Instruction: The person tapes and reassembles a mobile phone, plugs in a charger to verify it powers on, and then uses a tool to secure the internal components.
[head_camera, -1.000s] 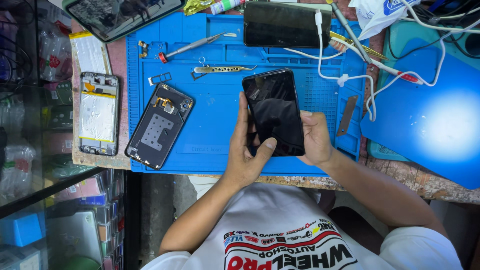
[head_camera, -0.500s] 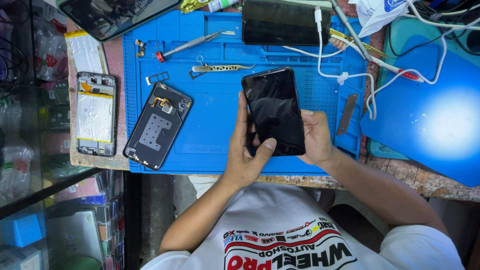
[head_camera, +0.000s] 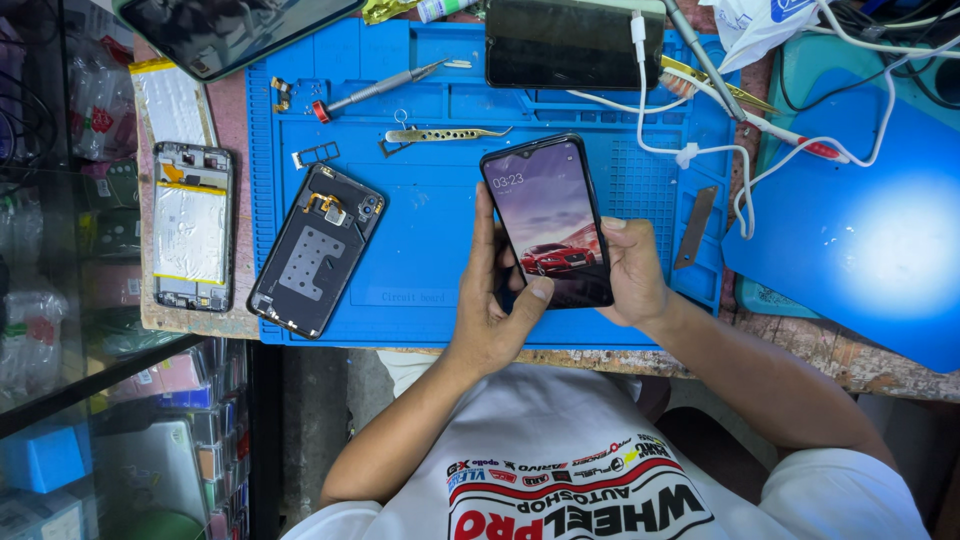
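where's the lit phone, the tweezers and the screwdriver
lit phone (head_camera: 548, 215), head view, middle of its screen
tweezers (head_camera: 445, 134), head view, mid-length of the arms
screwdriver (head_camera: 385, 87), head view, on the metal shaft

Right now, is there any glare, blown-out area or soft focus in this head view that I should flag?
Head view: the blue pad at right carries a strong white glare patch that washes out its surface. The phone held in the left hand and right hand is lit and sharp, with no reflection. The glass shelving at left is dim and slightly soft.
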